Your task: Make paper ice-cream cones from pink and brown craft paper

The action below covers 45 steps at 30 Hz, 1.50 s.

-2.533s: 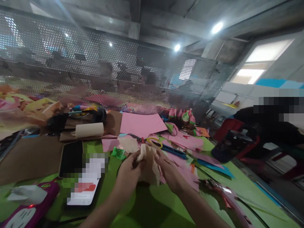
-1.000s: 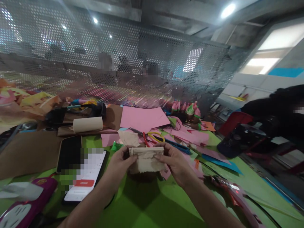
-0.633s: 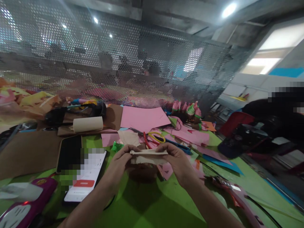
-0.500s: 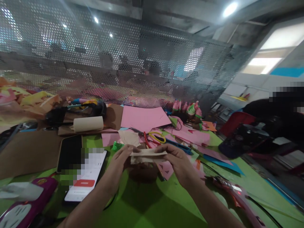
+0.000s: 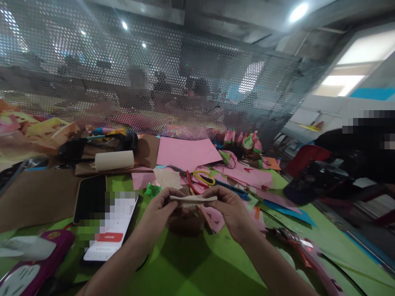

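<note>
A folded strip of beige crepe paper [image 5: 193, 199] is held flat and edge-on a little above the green table [image 5: 197, 267]. My left hand [image 5: 159, 211] pinches its left end and my right hand [image 5: 228, 209] pinches its right end. Just beyond the strip lie scissors [image 5: 200, 179] with yellow and red handles and a loose beige paper piece [image 5: 168, 179].
A lit phone [image 5: 108, 230] and a dark phone [image 5: 91, 197] lie left of my hands. A paper roll [image 5: 114, 160], pink sheets [image 5: 187, 152], brown card [image 5: 33, 197] and small paper flowers [image 5: 245, 144] sit farther back. A glue gun [image 5: 296, 246] lies at right; a perforated metal screen [image 5: 154, 82] stands behind.
The crumpled beige paper was straightened into a flat rectangle, then folded down into a thin strip between both hands. The strip now sits edge-on, slightly higher.
</note>
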Each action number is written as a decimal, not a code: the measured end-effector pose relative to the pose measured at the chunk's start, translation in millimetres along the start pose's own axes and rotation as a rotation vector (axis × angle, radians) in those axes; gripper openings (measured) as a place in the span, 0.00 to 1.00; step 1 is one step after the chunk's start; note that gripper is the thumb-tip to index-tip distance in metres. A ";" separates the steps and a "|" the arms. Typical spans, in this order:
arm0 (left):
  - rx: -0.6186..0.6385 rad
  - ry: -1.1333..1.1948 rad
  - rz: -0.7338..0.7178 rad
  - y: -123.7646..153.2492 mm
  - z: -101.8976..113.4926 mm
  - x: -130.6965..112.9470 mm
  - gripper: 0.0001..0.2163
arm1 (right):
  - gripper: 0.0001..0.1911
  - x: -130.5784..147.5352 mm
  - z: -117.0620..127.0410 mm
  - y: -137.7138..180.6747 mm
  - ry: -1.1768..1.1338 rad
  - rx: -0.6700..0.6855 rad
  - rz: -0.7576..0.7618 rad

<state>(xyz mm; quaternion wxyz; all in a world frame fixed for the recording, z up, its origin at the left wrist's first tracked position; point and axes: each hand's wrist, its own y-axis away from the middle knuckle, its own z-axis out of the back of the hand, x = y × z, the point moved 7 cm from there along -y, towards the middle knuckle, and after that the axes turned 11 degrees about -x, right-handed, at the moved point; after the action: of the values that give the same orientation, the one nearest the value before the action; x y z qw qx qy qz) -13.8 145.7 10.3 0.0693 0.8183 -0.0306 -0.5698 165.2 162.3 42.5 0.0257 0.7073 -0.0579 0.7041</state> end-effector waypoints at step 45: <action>0.387 -0.268 -0.159 18.1 -24.0 7.6 0.15 | 0.05 57.1 17.6 27.4 0.045 -0.086 0.472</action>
<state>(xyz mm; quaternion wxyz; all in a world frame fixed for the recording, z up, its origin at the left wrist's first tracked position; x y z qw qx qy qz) 11.9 128.7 14.1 -0.1383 0.7334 -0.0834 -0.6604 179.5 130.4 98.2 -0.1085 0.6563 -0.2509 0.7032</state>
